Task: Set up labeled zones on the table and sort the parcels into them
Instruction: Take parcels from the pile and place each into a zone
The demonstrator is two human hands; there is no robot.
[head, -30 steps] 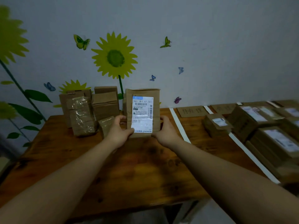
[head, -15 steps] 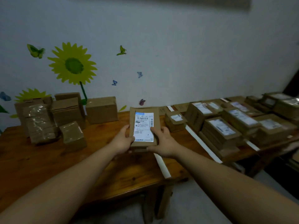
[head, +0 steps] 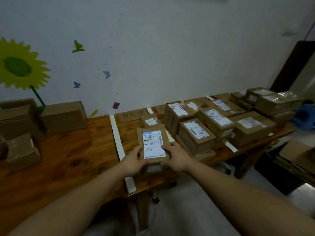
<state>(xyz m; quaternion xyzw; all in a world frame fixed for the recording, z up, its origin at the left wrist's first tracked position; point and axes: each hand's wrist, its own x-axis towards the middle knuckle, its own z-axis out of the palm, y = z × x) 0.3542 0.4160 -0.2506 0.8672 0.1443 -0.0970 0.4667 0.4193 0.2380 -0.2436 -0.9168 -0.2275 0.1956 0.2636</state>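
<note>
Mid-table, left grip point(head: 134, 160), right grip point(head: 175, 157) clasping parcel point(head: 153, 143)

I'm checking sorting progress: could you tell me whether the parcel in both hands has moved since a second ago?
Yes. The parcel has moved right: it was left of the white tape strip and is now right of it.

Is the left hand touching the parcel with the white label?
Touching. Head view: the left hand grips the parcel at its left edge, thumb on top.

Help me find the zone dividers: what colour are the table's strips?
White strips, clearest in the head view.
</note>
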